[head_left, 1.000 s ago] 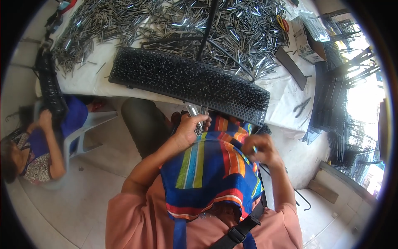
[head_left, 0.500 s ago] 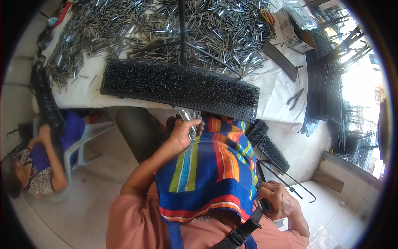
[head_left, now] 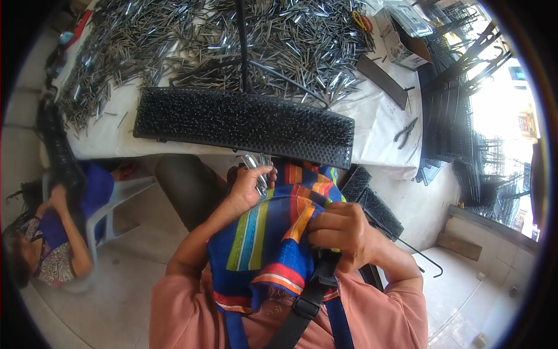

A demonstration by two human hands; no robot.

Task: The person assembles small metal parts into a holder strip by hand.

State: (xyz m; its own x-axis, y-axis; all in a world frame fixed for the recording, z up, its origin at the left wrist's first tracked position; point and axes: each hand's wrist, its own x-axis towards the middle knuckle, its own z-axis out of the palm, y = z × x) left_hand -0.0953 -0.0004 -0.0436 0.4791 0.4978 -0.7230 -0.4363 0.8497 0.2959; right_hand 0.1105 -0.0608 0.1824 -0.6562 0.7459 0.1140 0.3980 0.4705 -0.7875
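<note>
Left hand [head_left: 247, 189]: grip closed on metal strips [head_left: 250, 161], just below the black panel [head_left: 232, 119] at the counter's [head_left: 381, 139] edge. Right hand [head_left: 342, 234]: fingers curled at the apron [head_left: 264, 224]; hold cannot be determined. Panel appears mostly filled; open holes [head_left: 336, 150] show toward its right end.

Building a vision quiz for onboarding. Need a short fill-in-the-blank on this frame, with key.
1. The slim shiny strips are held in the person's ____ hand.
2. The other hand touches a blue cloth patterned with coloured ____.
3. The tablecloth under the loose pile is ____ in colour.
4. In the picture, the pliers lie to the ____ of the black perforated panel.

Missing words: left; stripes; white; right.
</note>
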